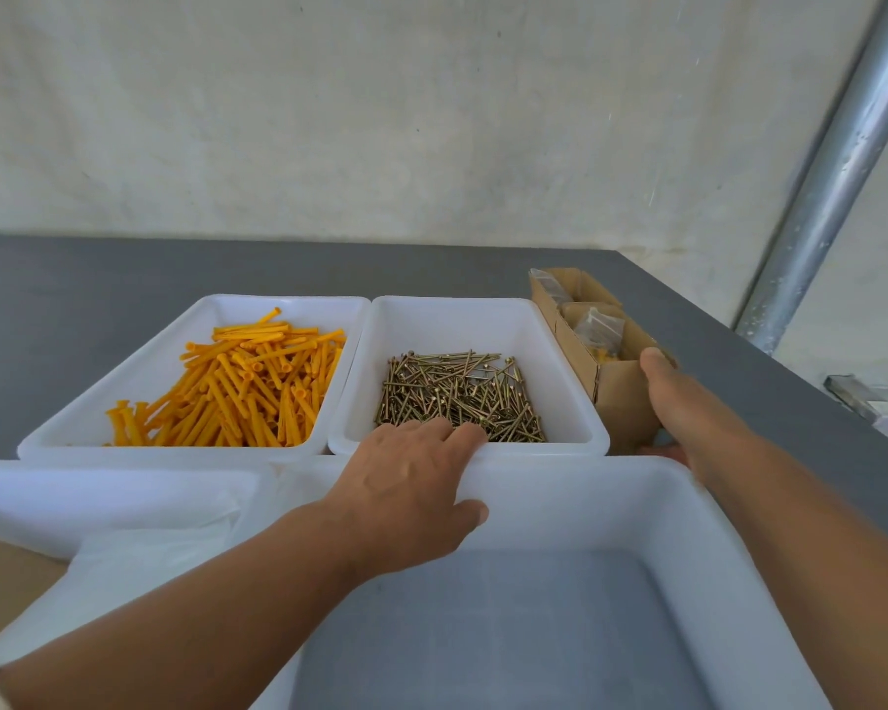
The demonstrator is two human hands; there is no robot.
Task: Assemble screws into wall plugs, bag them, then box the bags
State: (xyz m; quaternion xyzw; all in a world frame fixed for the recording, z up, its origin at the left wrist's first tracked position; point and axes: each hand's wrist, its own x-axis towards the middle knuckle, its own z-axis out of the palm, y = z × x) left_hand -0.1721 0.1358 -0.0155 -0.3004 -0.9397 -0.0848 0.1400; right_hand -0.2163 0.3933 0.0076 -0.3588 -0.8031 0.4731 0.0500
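Your left hand (406, 484) grips the far rim of the big white tray (585, 471) that fills the lower half of the frame. Its thumb presses the inner wall and its fingers (462, 433) are curled over the edge, right where it meets the tray of screws (457, 397) at centre. Left of that, touching it, a matching tray (175, 340) holds the orange wall plugs (247, 386). Your right hand (683, 402) holds the near end of the open cardboard box (621, 397) at centre right, just beside the screw tray. Its thumb lies on the box's top edge and its fingers wrap round the side, mostly hidden. Filled clear bags (598, 325) lie inside the box. Everything stands on the grey surface (124, 269).
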